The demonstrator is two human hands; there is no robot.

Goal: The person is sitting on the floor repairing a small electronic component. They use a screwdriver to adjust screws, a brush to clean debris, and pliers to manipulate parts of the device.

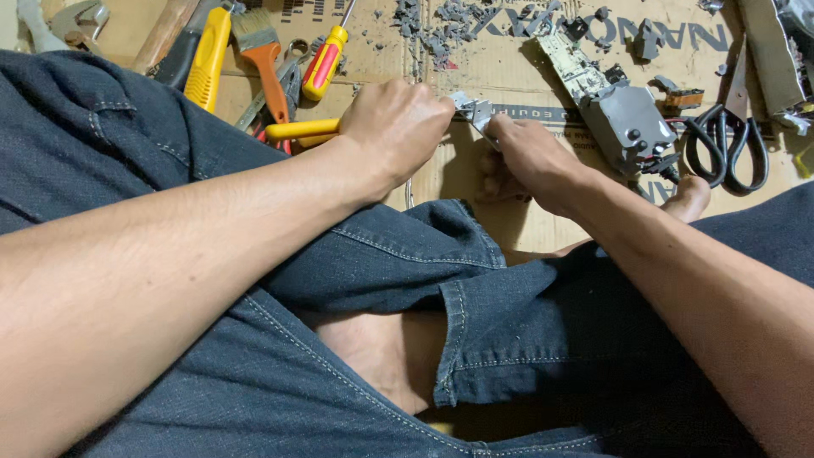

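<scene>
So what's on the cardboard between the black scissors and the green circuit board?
In the head view, a grey plastic device casing lies between the black scissors and the green circuit board, joined to the board's lower end.

Even, bright overhead light; soft shadows under forearms; sharp focus; slight wide-angle stretch at edges.

1 brush [259, 51], 1 scissors [729, 140], 1 screwdriver [326, 61]

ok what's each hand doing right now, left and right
left hand: closed on a yellow-handled tool.
right hand: closed, fingers pinching a small metal part at the tool's tip.
</scene>
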